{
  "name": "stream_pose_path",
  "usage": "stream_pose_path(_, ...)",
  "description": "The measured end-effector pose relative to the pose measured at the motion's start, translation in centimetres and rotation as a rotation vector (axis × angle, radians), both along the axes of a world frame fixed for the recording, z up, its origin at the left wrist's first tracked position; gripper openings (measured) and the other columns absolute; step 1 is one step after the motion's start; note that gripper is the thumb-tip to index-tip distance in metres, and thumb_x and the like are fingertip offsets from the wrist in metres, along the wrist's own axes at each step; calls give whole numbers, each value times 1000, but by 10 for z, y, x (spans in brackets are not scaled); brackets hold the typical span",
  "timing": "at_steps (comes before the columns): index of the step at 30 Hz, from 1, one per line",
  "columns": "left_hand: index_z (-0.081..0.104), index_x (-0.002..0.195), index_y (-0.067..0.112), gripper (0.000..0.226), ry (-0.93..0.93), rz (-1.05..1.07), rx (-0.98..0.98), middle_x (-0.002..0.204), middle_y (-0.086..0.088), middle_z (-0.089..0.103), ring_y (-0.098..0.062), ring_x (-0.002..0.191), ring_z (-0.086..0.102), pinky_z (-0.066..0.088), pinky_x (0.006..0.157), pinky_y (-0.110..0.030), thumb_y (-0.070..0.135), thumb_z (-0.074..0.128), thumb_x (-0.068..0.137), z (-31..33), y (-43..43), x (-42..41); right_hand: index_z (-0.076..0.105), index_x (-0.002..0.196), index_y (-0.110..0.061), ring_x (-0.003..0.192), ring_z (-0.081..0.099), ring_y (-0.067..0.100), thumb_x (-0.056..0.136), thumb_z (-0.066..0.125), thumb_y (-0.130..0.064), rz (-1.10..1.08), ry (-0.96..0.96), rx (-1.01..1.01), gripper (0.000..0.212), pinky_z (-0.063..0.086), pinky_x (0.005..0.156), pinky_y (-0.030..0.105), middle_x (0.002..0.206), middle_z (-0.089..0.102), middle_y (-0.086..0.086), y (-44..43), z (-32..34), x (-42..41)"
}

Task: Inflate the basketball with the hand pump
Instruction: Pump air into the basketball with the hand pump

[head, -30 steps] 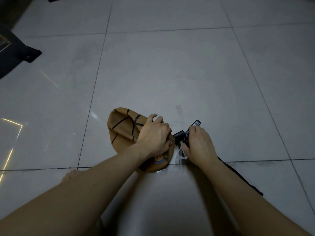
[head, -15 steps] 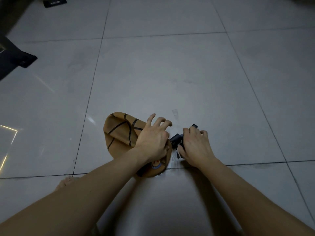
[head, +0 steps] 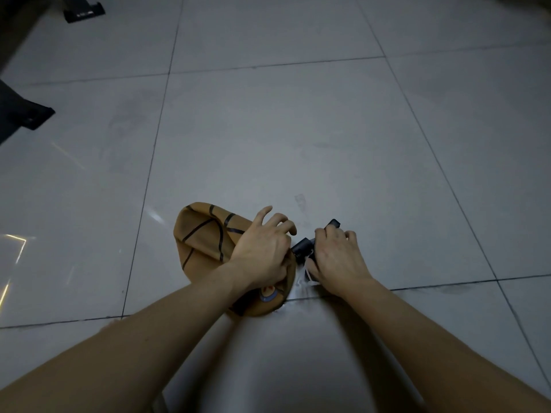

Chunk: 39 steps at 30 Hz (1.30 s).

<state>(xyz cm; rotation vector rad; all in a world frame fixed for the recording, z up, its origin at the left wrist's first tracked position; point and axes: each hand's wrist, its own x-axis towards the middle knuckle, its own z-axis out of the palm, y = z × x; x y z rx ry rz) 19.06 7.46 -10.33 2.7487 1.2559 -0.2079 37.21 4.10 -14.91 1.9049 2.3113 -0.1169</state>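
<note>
A flat, deflated orange basketball (head: 205, 236) with black seams lies folded on the grey tiled floor in front of me. My left hand (head: 262, 254) lies over its right part, thumb side pinching the ball near its edge while the outer fingers lift off and spread. My right hand (head: 337, 260) grips the black hand pump (head: 302, 247), whose dark end pokes out between the two hands toward the ball. Another black tip of the pump (head: 334, 224) shows above my right fingers. The valve and the needle are hidden under my hands.
Something small and white (head: 304, 280) lies on the floor below the pump. Black legs of furniture (head: 29, 114) stand at the far left, and another black foot (head: 85, 11) at the top left. A bare foot (head: 110, 323) shows under my left forearm.
My left fingers have lifted and spread off the ball. My right hand has closed in over the pump, covering more of it. The black cord seen beside my right forearm is out of sight.
</note>
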Motion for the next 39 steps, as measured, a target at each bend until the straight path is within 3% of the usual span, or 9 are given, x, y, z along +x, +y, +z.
stream_pose_path(6,75,92,21,30,-2,1,-16,138,11,56,-14,138,37,6,124,-47,35,50,88,2,0,-1,58,91,-10,75,55,28,83,64,-44,16,-116,15,35,42,71,41,84,58,11,6,1,1)
stream_pose_path(10,76,94,20,30,-3,0,-25,139,10,57,-14,138,36,6,124,-47,36,51,88,2,1,-1,57,95,-11,75,56,27,89,57,-45,53,-152,20,35,41,72,40,87,61,11,5,-1,2)
stream_pose_path(15,75,95,20,31,15,9,-26,137,11,58,-14,137,38,7,124,-46,39,51,90,2,1,0,54,105,-10,80,59,28,96,45,-45,66,-175,-24,37,29,69,39,96,62,13,5,1,0)
stream_pose_path(18,75,96,19,32,13,23,-26,135,12,60,-14,135,39,8,124,-45,39,50,90,2,2,1,56,99,-10,74,59,28,95,49,-44,43,-172,-19,35,29,65,36,89,63,12,4,3,-1)
stream_pose_path(24,73,102,17,32,3,35,-32,130,10,63,-15,132,43,10,124,-45,37,51,89,2,2,1,51,112,-9,84,61,28,100,41,-38,49,-80,-18,33,32,66,35,100,64,12,6,5,0)
stream_pose_path(35,73,105,16,33,1,70,-5,125,11,64,-17,127,44,15,121,-42,35,51,88,0,3,2,54,109,-8,86,67,30,101,42,-36,24,-8,-71,31,34,62,32,99,69,11,5,8,0)
stream_pose_path(39,73,105,17,34,7,67,15,124,10,65,-18,126,44,17,121,-42,37,52,87,-2,3,1,55,109,-8,83,68,29,103,43,-24,61,-45,-95,21,36,61,31,98,69,8,4,13,-3)
